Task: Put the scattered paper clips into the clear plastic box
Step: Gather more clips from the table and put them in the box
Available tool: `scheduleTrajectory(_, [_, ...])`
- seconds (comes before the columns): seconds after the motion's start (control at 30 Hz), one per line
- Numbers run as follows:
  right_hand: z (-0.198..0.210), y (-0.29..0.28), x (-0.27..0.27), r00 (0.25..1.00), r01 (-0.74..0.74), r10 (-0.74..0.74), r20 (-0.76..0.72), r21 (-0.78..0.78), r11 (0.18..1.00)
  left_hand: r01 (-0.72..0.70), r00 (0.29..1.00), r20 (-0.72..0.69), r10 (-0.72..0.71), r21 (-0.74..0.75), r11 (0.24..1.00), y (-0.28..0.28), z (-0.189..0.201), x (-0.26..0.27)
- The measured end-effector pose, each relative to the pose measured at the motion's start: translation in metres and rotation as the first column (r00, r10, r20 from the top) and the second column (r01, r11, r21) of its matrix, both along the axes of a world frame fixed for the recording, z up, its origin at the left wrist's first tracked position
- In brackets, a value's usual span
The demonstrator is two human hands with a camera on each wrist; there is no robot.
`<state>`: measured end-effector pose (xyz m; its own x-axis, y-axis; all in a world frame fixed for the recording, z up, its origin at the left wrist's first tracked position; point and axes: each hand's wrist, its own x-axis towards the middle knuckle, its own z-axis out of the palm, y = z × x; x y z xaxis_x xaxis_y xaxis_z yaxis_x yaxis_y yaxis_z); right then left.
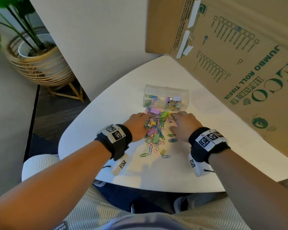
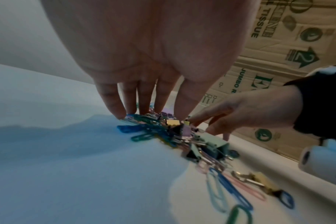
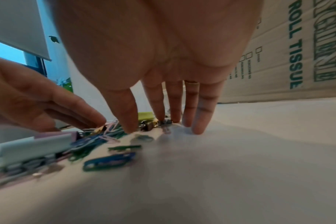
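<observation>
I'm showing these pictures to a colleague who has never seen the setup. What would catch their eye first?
Probably the bright heap of pastel paper clips and binder clips in the middle of the white table, with the left hand and right hand flanking it, straight fingers down at its edges. Just beyond stands the clear plastic box, already holding some clips, and a big cardboard carton looms at right.

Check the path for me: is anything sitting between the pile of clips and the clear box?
Nothing visible blocks it. The clear plastic box sits on the table just beyond the clip pile, its near edge at the pile's far end. The left hand and right hand flank the pile.
</observation>
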<state>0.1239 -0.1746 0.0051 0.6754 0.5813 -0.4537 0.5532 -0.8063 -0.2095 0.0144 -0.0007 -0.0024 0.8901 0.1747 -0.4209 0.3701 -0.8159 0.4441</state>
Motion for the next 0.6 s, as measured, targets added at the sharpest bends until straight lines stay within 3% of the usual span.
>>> scheduleTrajectory(0.1, [-0.001, 0.006, -0.010, 0.996, -0.093, 0.093, 0.000, 0.118, 0.989, 0.032, 0.999, 0.010, -0.032, -0.042, 0.999, -0.006, 0.000, -0.007])
scheduleTrajectory(0.2, [0.004, 0.003, -0.014, 0.990, 0.022, 0.013, -0.141, 0.246, 0.969, -0.008, 1.000, 0.002, 0.008, -0.097, 0.995, -0.002, 0.008, -0.013])
scheduleTrajectory(0.3, [0.006, -0.002, -0.014, 0.989, 0.048, -0.024, -0.143, 0.169, 0.984, 0.021, 1.000, -0.012, -0.021, -0.021, 1.000, 0.008, 0.017, -0.018])
scheduleTrajectory(0.47, [0.003, -0.007, -0.035, 0.986, -0.057, 0.062, -0.153, 0.033, 0.998, 0.156, 0.970, -0.209, -0.122, 0.158, 0.975, 0.006, 0.014, -0.027])
scheduleTrajectory(0.6, [-0.005, 0.000, -0.050, 0.984, -0.087, 0.099, -0.145, 0.085, 0.993, 0.134, 0.983, -0.145, -0.115, 0.129, 0.983, -0.006, 0.000, -0.025])
